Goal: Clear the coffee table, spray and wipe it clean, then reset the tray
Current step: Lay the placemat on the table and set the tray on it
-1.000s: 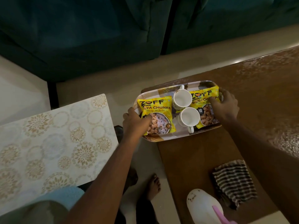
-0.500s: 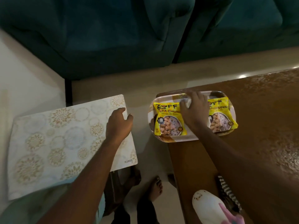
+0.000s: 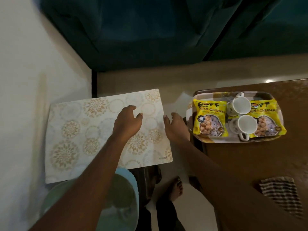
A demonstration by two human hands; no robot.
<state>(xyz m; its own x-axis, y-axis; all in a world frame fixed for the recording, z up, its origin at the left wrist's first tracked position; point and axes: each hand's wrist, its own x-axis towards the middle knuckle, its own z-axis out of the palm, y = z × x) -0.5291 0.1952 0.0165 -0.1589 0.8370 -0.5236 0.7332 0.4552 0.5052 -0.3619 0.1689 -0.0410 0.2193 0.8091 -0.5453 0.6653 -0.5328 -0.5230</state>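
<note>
A silver tray [image 3: 216,141] sits on the near-left corner of the brown coffee table [image 3: 246,164]. On it lie two yellow snack packets [image 3: 209,120] [image 3: 268,121] and two white cups [image 3: 241,105] [image 3: 247,125]. Left of the table, a floral placemat [image 3: 75,130] lies on a white surface [image 3: 25,97]. My left hand [image 3: 127,121] is over the mat's right part, fingers loosely curled and holding nothing. My right hand [image 3: 175,128] is in the gap between mat and tray, its thumb at the mat's right edge. Its fingers are hidden.
A striped cloth [image 3: 281,195] lies on the coffee table at the lower right. A dark teal sofa [image 3: 150,30] runs along the back. My bare foot [image 3: 175,189] stands on the pale floor between the white surface and the table.
My right hand has left the tray and crossed left to the mat's edge, uncovering both cups. My left hand has moved further onto the mat. The view has swung left.
</note>
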